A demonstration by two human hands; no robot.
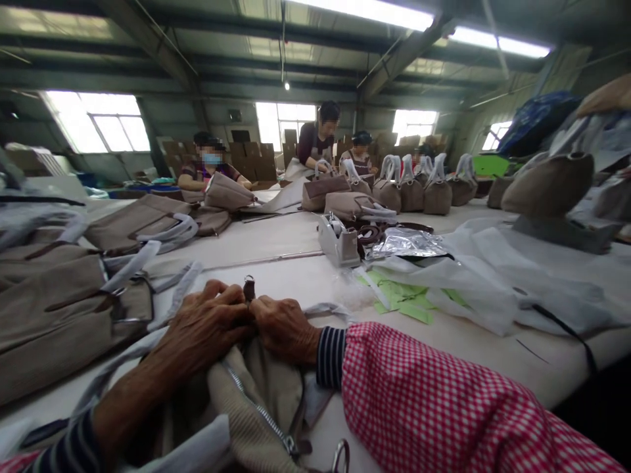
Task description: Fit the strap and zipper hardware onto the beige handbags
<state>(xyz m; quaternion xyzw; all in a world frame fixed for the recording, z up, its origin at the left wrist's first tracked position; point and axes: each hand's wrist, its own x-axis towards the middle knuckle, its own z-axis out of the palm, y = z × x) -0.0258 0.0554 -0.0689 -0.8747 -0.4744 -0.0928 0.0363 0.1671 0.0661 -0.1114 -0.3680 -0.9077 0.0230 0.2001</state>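
A taupe handbag (271, 420) lies on the table in front of me, its silver zipper running along the near side. At its far end a small dark brown tab (249, 290) with a metal ring sticks up between my hands. My left hand (210, 322) has its fingers bent closed on the bag beside the tab. From the other side, my right hand (286, 328) pinches the bag edge close to the base of the tab. The fingertips of both hands are partly hidden. White-wrapped handles (197, 450) curve around the bag.
Several taupe bags (59, 315) are piled on the left. A grey tape dispenser (339, 242), silver film (409, 243), green paper pieces (404, 294) and translucent sheeting (483, 276) lie on the right. Bags (411, 194) stand farther back, where several people (318, 141) work.
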